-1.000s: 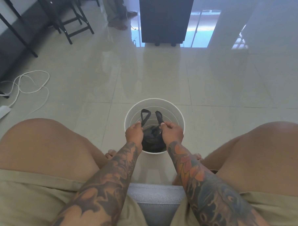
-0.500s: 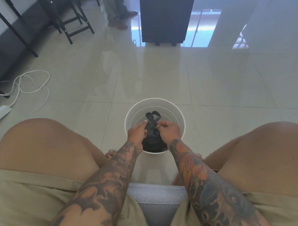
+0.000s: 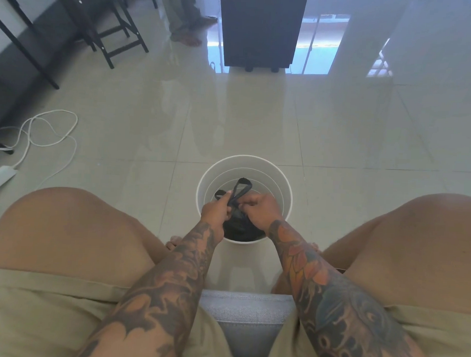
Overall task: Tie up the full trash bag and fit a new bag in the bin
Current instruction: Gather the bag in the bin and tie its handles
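Two hands, your left hand (image 3: 216, 210) and right hand (image 3: 262, 208), have fingers pinched on the crossed handles of the black plastic trash bag (image 3: 239, 224), sitting inside the round white plastic bin (image 3: 286, 196) on the tiled floor (image 3: 258, 120).

Soft daylight glares off the glossy floor (image 3: 247, 119); edges bow, and the picture seems slightly hazy.

Your both forearms reach forward and down between your bare knees, converging. Your left hand (image 3: 216, 209) fisted, fingers curled shut around black bag handles (image 3: 237, 192). Your right hand (image 3: 261, 206) knuckles up, fingertips pinching same handles just beside left hand. Hands nearly touching.
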